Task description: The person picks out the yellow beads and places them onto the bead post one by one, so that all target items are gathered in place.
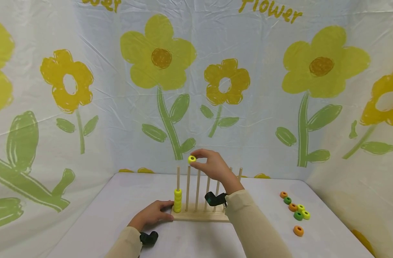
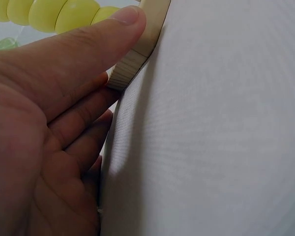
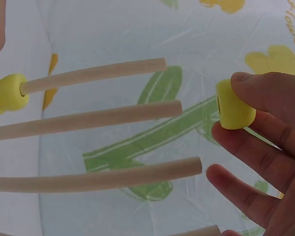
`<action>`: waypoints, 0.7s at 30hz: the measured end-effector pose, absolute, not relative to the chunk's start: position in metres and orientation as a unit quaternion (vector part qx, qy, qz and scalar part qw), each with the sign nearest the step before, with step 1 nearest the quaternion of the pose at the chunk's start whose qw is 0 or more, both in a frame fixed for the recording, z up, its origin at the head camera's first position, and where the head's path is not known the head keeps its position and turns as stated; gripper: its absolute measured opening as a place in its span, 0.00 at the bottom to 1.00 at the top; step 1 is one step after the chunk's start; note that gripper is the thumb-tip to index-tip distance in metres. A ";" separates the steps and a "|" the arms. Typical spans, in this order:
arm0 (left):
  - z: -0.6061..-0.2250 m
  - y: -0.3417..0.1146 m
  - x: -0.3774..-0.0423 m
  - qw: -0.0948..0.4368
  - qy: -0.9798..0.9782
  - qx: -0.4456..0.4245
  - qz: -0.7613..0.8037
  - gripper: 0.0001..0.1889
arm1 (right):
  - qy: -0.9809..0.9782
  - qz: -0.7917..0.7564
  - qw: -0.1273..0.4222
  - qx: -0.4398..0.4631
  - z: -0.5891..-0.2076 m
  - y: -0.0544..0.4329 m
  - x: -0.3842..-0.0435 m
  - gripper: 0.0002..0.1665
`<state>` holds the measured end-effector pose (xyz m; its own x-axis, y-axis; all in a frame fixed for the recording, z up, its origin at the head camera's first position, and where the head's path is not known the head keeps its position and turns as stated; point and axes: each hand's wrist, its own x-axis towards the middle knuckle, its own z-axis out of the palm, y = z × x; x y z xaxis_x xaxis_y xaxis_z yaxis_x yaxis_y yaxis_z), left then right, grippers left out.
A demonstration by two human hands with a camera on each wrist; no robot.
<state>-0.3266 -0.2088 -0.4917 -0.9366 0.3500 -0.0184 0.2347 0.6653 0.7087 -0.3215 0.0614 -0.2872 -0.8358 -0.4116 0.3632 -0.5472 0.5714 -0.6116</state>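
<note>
My right hand (image 1: 215, 167) pinches a yellow bead (image 1: 191, 159) between thumb and fingers, above the tips of the leftmost pegs. In the right wrist view the bead (image 3: 235, 107) is apart from the peg ends, its hole turned toward them. Below stands a wooden peg rack (image 1: 199, 216) with a row of upright pegs. Its leftmost peg carries a stack of several yellow beads (image 1: 177, 201). My left hand (image 1: 152, 214) grips the left end of the base; in the left wrist view the thumb (image 2: 83, 51) lies along the wood. My right forearm hides part of the right-hand pegs.
On the table's right side lie loose beads: orange (image 1: 298, 230), green (image 1: 298, 215) and yellow (image 1: 306, 214), several in all. A white cloth with printed flowers (image 1: 161, 58) hangs behind the white table (image 1: 112, 200) and along its sides.
</note>
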 end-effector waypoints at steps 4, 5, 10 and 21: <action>-0.491 -0.208 -0.325 0.077 0.908 0.158 0.380 0.38 | -0.882 0.374 0.085 0.273 -0.289 0.055 -0.323 0.22; -0.491 -0.208 -0.325 0.077 0.908 0.159 0.381 0.38 | -0.883 0.374 0.084 0.273 -0.289 0.053 -0.323 0.21; -0.490 -0.208 -0.324 0.078 0.906 0.159 0.385 0.38 | -0.880 0.375 0.081 0.279 -0.293 0.044 -0.325 0.22; -0.493 -0.209 -0.326 0.084 0.904 0.154 0.391 0.39 | -0.887 0.357 0.066 0.284 -0.295 0.028 -0.325 0.21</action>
